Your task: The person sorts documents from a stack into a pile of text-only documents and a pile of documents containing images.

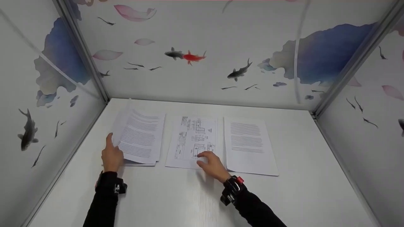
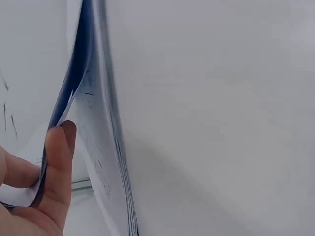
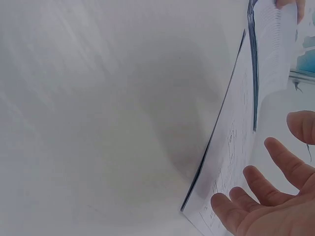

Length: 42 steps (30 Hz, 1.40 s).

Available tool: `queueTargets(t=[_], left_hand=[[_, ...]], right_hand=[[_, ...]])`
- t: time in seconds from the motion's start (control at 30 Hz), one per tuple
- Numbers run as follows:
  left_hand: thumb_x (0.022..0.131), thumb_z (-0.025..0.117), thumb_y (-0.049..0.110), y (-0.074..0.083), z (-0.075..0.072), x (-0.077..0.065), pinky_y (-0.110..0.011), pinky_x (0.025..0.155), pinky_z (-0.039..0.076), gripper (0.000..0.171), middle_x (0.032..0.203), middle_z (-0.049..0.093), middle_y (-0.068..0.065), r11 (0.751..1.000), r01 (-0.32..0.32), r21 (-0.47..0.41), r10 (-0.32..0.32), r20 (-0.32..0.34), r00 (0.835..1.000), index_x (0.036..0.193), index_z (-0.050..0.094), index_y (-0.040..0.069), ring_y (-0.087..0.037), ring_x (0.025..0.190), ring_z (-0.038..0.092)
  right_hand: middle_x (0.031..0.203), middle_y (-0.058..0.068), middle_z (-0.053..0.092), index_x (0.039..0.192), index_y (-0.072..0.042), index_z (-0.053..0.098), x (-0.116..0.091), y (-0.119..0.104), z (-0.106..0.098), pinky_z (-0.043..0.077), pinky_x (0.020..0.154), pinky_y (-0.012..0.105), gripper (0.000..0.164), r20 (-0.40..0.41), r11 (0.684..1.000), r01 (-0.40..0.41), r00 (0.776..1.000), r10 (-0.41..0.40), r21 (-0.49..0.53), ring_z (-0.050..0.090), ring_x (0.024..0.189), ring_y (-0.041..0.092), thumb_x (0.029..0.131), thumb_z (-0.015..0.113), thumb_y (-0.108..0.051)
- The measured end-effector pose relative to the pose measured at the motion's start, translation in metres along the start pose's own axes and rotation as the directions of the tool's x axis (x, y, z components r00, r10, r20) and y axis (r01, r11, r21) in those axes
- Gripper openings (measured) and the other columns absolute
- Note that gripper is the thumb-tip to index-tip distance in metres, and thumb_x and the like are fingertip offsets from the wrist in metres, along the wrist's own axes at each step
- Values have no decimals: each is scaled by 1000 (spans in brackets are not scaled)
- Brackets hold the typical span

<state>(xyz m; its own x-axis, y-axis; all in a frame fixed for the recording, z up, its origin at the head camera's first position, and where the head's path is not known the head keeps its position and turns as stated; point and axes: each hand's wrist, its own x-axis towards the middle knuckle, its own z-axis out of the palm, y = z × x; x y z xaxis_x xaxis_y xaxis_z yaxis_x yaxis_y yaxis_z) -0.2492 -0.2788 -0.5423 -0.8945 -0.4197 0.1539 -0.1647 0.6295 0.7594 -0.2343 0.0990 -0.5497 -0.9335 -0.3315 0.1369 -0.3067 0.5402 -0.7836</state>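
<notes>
At the left edge of the left paper stack (image 1: 142, 138), my left hand (image 1: 112, 156) pinches a few printed sheets (image 2: 74, 78). Those sheets bend up between thumb and fingers in the left wrist view, apart from the pages below. My right hand (image 1: 214, 166) is over the near right corner of the middle stack (image 1: 180, 159), whose top page bears a technical drawing. Its fingers (image 3: 266, 187) are spread and loosely bent, with nothing between them. Whether any fingertip touches the drawing I cannot tell.
A third stack of printed text (image 1: 249, 160) lies to the right of the drawing. All three stand in a row on a white table (image 1: 303, 189). White panels painted with fish (image 1: 240, 73) enclose its back and sides.
</notes>
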Motion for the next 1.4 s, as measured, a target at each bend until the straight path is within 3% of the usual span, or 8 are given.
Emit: queueTargets(t=[0.17,0.37,0.5,0.6,0.8,0.93,1.2,1.4], left_hand=[[94,31,2,6,-2,4,-41,96,33,51,140,33,-16,924,172,-341,-169,38,985,144,20,7,-27,123,35],[95,36,5,14,1,1,-31,62,49,48,120,47,-12,764,277,-582,-255,121,959,141,27,13,-20,91,53],[95,39,7,23,10,-5,-28,59,47,46,118,48,-10,717,284,-636,-242,155,958,140,30,16,-17,87,53],[95,40,8,33,23,-11,-28,57,46,45,117,49,-8,699,286,-655,-220,184,958,138,32,18,-19,86,54],[96,40,7,62,49,-30,-36,66,49,45,118,52,-7,689,243,-682,-105,239,965,138,33,20,-23,94,57],[95,40,7,80,66,-44,-36,85,44,49,127,47,-1,733,213,-646,-47,264,963,141,28,22,-18,108,51],[94,43,7,103,99,-66,-29,101,26,48,136,38,3,774,93,-626,63,222,973,139,31,16,-10,123,35],[90,52,9,104,106,-71,-30,103,24,53,136,39,0,792,119,-599,85,302,950,139,31,12,-14,126,33]], right_hand=[[111,8,56,108,-3,61,0,-1,1,34,95,40,26,-1,1000,8,1000,-8,24,49,110,24,86,59,-17],[113,5,56,109,-8,61,2,-1,2,34,95,40,25,2,997,-42,999,42,59,48,112,22,87,59,-20],[112,6,58,112,-5,60,5,-2,4,41,90,36,29,41,969,-117,993,110,220,54,106,20,89,57,-21],[112,16,58,119,1,53,9,-5,6,47,84,36,37,109,874,-191,981,158,447,59,99,22,91,54,-23],[119,25,51,135,-6,35,18,-14,4,49,78,44,56,201,580,-285,958,206,763,59,100,30,90,54,-34],[117,19,53,138,-12,27,21,-17,-2,49,77,46,65,164,490,-266,957,241,830,59,99,31,87,58,-36],[118,12,54,134,-13,32,20,-18,-10,46,80,33,53,-82,624,-142,945,316,769,57,100,23,88,57,-12],[122,4,53,134,-20,34,20,-5,-18,41,89,34,51,-173,698,-118,927,332,706,54,107,19,89,53,-7]])
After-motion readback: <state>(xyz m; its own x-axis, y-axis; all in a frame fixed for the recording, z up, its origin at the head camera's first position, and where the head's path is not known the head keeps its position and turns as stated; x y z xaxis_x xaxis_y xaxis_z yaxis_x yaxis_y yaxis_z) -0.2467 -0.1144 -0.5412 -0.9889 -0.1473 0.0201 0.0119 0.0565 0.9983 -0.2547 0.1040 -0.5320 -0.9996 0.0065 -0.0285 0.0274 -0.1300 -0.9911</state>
